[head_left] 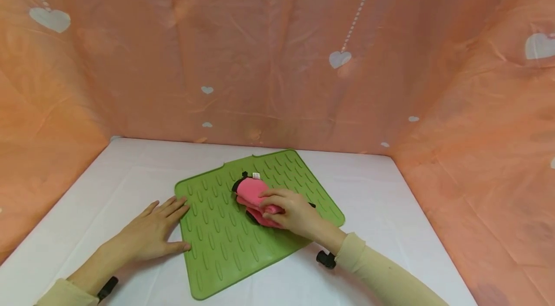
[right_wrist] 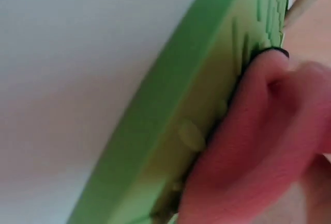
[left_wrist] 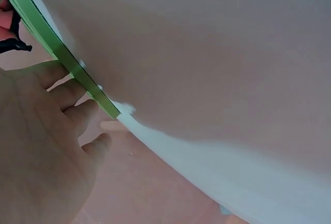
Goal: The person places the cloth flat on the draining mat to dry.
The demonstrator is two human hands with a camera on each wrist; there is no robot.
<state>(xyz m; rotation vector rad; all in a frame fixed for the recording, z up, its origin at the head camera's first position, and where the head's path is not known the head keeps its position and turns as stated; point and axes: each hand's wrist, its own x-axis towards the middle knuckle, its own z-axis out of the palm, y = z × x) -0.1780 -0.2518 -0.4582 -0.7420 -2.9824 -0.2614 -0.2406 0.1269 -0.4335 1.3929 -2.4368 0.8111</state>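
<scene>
Right hand (head_left: 295, 212) grips pink cloth (head_left: 251, 191), fingers and thumb pinching its near right part. Cloth is bunched in folds, sits on green mat (head_left: 221, 248) around the middle, toward the far side. Black trim on cloth edges; white tag (head_left: 256, 176) sticks up at its far end. Right wrist view: cloth folds right against the mat's ridges, blurred up close.

Left hand (head_left: 149, 233) holds nothing, fingers extended, thumb spread away; fingertips and thumb tip at the mat's left edge. Left wrist view shows fingers along the rim.

Mat lies turned at an angle on white table (head_left: 143, 166), raised oval ridges all over. Both arms in pale sleeves (head_left: 390, 274), black device (head_left: 326, 259) under each wrist. Orange curtain (head_left: 269, 55) with white hearts behind and at both sides.
</scene>
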